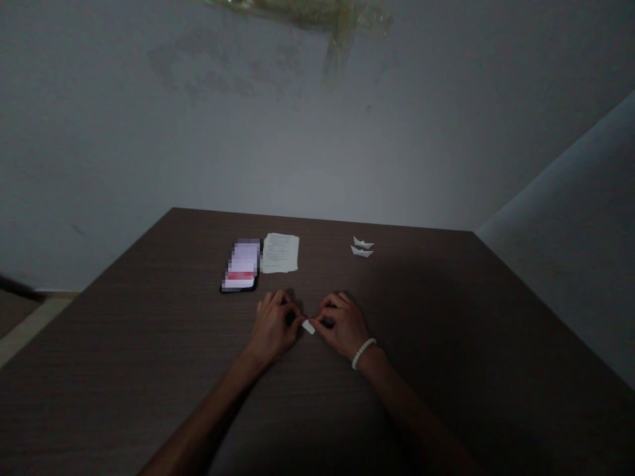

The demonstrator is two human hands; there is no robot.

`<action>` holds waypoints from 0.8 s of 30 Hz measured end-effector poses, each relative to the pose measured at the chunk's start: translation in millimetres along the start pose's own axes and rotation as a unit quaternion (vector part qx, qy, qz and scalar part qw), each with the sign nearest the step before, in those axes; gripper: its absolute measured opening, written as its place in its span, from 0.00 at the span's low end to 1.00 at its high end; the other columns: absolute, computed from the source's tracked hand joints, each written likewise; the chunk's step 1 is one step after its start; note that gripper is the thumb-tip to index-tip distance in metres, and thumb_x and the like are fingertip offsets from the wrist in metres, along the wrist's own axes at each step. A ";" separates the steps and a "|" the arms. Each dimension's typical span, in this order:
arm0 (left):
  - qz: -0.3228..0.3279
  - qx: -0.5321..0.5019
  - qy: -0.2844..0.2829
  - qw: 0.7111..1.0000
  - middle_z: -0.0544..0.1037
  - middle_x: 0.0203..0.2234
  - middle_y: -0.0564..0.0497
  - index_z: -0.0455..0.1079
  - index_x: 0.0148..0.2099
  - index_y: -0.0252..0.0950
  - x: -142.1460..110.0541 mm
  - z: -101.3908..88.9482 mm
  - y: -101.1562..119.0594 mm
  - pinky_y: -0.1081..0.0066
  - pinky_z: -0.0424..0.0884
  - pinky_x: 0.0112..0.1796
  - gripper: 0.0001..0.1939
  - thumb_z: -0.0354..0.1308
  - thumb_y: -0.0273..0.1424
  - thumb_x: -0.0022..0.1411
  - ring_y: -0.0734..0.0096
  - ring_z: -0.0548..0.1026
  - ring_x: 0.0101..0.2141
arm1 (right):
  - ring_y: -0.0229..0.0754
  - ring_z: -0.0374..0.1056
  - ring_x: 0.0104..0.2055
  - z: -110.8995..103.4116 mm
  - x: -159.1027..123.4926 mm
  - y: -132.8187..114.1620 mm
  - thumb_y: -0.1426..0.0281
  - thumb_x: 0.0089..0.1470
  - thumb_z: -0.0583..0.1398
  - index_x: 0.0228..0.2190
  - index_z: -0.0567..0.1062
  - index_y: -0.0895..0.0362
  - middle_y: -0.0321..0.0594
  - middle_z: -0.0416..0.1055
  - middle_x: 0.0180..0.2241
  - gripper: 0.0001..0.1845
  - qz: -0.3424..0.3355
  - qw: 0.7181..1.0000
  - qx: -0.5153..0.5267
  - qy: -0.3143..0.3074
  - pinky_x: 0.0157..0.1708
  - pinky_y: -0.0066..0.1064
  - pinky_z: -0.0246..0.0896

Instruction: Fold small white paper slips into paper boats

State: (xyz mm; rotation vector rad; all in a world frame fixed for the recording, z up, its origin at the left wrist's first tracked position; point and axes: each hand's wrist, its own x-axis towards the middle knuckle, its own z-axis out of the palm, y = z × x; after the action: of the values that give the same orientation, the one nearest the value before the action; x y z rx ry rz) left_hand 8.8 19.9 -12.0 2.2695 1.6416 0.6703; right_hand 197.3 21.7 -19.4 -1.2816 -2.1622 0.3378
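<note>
A small folded piece of white paper (308, 326) is pinched between my two hands, just above the table's middle. My left hand (275, 324) grips its left side between thumb and forefinger. On the other side, my right hand (343, 324), with a pale beaded bracelet at the wrist, holds it the same way. The fingertips hide part of the paper, so its exact folded shape cannot be made out. Beyond my right hand lie two small folded paper boats (362, 252), one behind the other.
A stack of printed paper sheets (281, 253) lies on the dark wooden table (163, 317) past my left hand. Against its left side rests a phone (241, 264) with a lit, blurred screen. A grey wall (297, 152) rises behind the table's far edge.
</note>
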 end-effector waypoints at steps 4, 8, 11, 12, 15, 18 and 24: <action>-0.003 -0.013 0.009 1.000 0.70 0.36 0.47 0.75 0.30 0.38 0.9 0.8 -5.7 0.59 0.62 0.38 0.05 0.60 0.33 0.57 0.56 0.65 0.40 | 0.42 0.62 0.39 0.0 -0.2 -0.8 0.65 0.52 0.65 0.22 0.75 0.55 0.39 0.70 0.33 0.11 -0.003 1.000 0.002 0.002 0.40 0.35 0.58; 0.008 -0.031 0.013 0.999 0.71 0.35 0.48 0.75 0.31 0.38 2.9 -2.9 -13.6 0.60 0.64 0.39 0.06 0.57 0.27 0.57 0.59 0.66 0.39 | 0.42 0.62 0.39 1.3 -0.9 -0.1 0.66 0.53 0.65 0.22 0.75 0.55 0.39 0.70 0.33 0.10 -0.007 1.000 0.004 0.004 0.40 0.35 0.58; 0.039 -0.068 0.006 0.997 0.73 0.33 0.48 0.76 0.32 0.37 3.4 -6.0 -17.1 0.61 0.64 0.40 0.09 0.54 0.26 0.59 0.62 0.68 0.38 | 0.42 0.62 0.39 2.2 -1.1 0.9 0.66 0.53 0.65 0.22 0.75 0.55 0.39 0.70 0.33 0.10 -0.011 1.000 0.000 0.002 0.40 0.35 0.58; 0.046 -0.078 0.005 0.996 0.73 0.33 0.48 0.76 0.32 0.37 3.3 -6.5 -17.3 0.62 0.65 0.40 0.09 0.54 0.26 0.59 0.62 0.68 0.38 | 0.43 0.62 0.39 2.4 -1.0 1.1 0.66 0.53 0.65 0.22 0.75 0.55 0.40 0.70 0.33 0.10 -0.012 1.000 -0.003 0.000 0.40 0.35 0.59; 0.051 -0.074 0.009 0.996 0.74 0.33 0.48 0.76 0.31 0.38 2.5 -5.7 -15.2 0.62 0.65 0.40 0.09 0.55 0.30 0.60 0.62 0.68 0.38 | 0.42 0.62 0.39 2.4 -0.6 1.4 0.66 0.53 0.65 0.23 0.75 0.55 0.39 0.70 0.34 0.09 -0.015 1.000 -0.005 -0.002 0.40 0.35 0.59; 0.036 -0.049 0.019 0.998 0.74 0.34 0.49 0.76 0.29 0.38 1.6 -3.2 -12.5 0.61 0.64 0.40 0.07 0.59 0.32 0.58 0.61 0.68 0.38 | 0.43 0.63 0.39 1.6 -0.5 0.6 0.67 0.53 0.65 0.24 0.75 0.55 0.40 0.71 0.34 0.08 -0.019 1.000 0.006 -0.003 0.40 0.35 0.60; 0.013 -0.029 0.018 0.999 0.72 0.35 0.49 0.75 0.29 0.38 1.4 -1.2 -11.2 0.61 0.63 0.41 0.05 0.61 0.32 0.56 0.60 0.67 0.40 | 0.43 0.62 0.41 -2.2 -1.7 -2.3 0.72 0.56 0.60 0.33 0.78 0.54 0.40 0.72 0.37 0.05 -0.074 0.996 0.001 -0.047 0.42 0.35 0.59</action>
State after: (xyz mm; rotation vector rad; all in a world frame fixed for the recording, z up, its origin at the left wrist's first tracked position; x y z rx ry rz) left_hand -0.7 24.8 -15.9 2.2552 1.5891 0.7582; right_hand 197.6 19.0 -17.1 -1.1166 -2.3205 0.3458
